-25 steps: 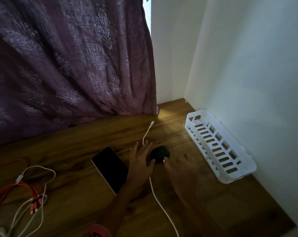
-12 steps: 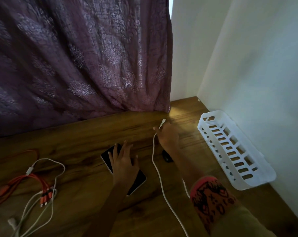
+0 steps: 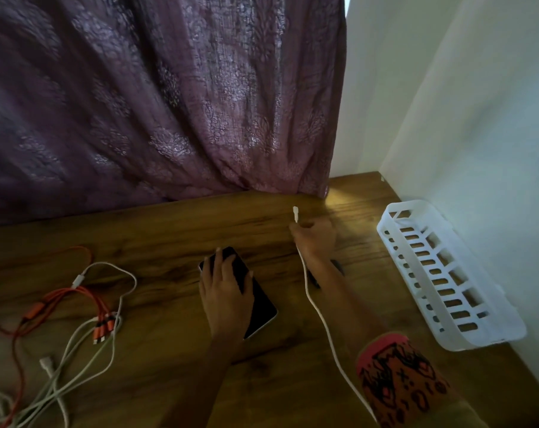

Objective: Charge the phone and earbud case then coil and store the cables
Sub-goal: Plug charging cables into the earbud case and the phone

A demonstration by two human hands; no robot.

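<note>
Hands are working apart. Left hand [image 3: 226, 296] is lying flat on the phone [image 3: 255, 301], fingers spread over its upper half, pinning it to the wooden desk [image 3: 175, 233]. Right hand [image 3: 316, 239] is closed in a pinch on the white cable [image 3: 320, 319] just below its plug [image 3: 296, 213], which is sticking up past the fingertips; the cord is trailing back along the right forearm toward the patterned cuff [image 3: 398, 378].

Step in hand, as I judge it: bringing the plug to a device, so charging is not yet under way. Next move is calling for the plug to be turned toward a port and lined up square; which device is meant I cannot tell.

White basket [image 3: 447, 273] is sitting to the right of the right hand, against the wall. Tangle of orange and white cables [image 3: 76, 316] is lying well to the left of the left hand, uncoiled. Earbud case [image 3: 337, 267] is showing only as a dark sliver under the right wrist, mostly hidden.
</note>
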